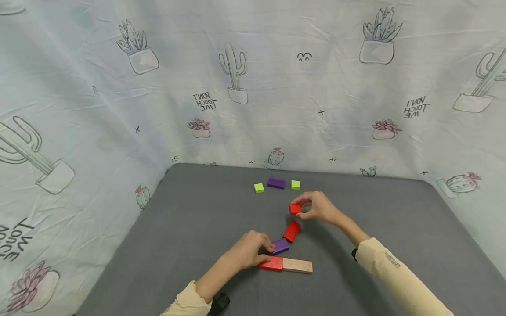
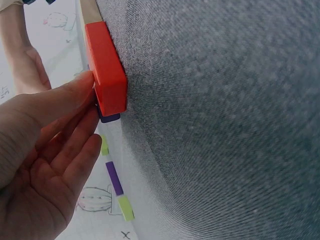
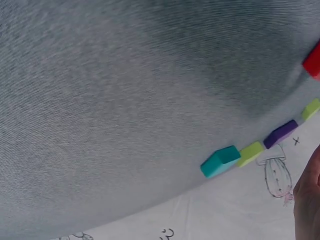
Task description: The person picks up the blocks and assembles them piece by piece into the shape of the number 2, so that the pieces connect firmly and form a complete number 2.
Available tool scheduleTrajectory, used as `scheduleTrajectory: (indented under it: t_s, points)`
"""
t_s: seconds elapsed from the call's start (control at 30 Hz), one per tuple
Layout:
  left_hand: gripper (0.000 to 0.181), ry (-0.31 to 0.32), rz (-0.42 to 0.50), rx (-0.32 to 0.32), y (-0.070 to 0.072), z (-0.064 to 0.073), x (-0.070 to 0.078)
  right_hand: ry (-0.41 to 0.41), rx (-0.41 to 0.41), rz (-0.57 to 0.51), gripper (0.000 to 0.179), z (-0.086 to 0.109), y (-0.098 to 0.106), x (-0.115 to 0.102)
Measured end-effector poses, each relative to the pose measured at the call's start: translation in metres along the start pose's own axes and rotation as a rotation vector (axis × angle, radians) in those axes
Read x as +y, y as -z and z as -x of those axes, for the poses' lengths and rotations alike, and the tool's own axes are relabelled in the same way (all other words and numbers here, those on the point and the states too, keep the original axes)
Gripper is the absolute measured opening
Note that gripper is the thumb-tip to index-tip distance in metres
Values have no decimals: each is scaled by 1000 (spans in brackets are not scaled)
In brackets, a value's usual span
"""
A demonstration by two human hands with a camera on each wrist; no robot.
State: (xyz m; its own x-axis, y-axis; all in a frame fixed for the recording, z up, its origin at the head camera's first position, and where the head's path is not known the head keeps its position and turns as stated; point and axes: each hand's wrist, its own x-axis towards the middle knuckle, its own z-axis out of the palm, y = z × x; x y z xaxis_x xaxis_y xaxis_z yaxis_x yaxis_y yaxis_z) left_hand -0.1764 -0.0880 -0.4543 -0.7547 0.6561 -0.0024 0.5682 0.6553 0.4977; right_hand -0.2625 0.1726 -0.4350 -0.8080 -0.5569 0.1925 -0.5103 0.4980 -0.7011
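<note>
My right hand [image 1: 319, 207] pinches a small red block [image 1: 294, 209] between thumb and fingers. Beneath it on the grey table lies another red block [image 1: 291, 231], set at a slant. My left hand [image 1: 249, 249] rests at the left ends of a purple block [image 1: 280, 246] and a longer red block [image 1: 271, 263]. Its thumb touches the longer red block [image 2: 107, 70] in the left wrist view, with the other fingers loosely extended by the purple one. A plain wooden block [image 1: 297, 265] continues that red block end to end.
Farther back lie two lime-green blocks [image 1: 258, 188] with a dark purple block [image 1: 276, 183] between them. The right wrist view also shows a teal block [image 3: 220, 161] beside a green one. A cactus-print cloth [image 1: 269, 87] hangs behind the grey table [image 1: 189, 219].
</note>
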Motion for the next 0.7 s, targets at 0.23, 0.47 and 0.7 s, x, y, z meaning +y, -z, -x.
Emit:
scheduleTrajectory:
  t_s: [0.23,0.47,0.7]
  points:
    - [18,-2,5,-3,-1,1,-3,-1,-46,38,28,0,-2,9]
    - [17,10,13,-5,2,0,-2,-5,-42,59,27,-4,2,20]
    - [17,-8,-12,5,1,0,0,-43,-52,47,27,-4,0,26]
